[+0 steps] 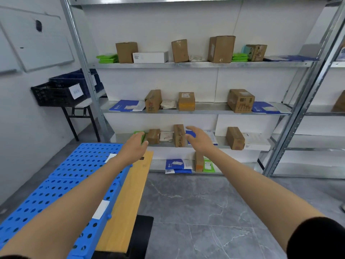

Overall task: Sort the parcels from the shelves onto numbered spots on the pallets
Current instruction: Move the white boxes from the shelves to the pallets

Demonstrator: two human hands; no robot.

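A metal shelf unit [196, 65] faces me, with brown boxes, blue mailers, green packets and white envelopes on its levels. I hold both arms out toward the third level. My left hand [135, 147] hangs in front of a green packet [138, 133], fingers loose and holding nothing. My right hand [200, 140] is spread in front of a blue mailer [190, 134], beside a tall brown box [179, 135]; whether it touches the mailer I cannot tell. The blue perforated pallet [74, 174] lies low on the left with white labels [100, 209] on it.
A wooden board [130, 193] runs along the pallet's right edge, with a black mat [142, 232] beside it. Dark crates [61, 92] sit on a small table at the left wall. A second shelf unit [317, 139] stands at the right. Grey tiled floor [205, 212] lies ahead.
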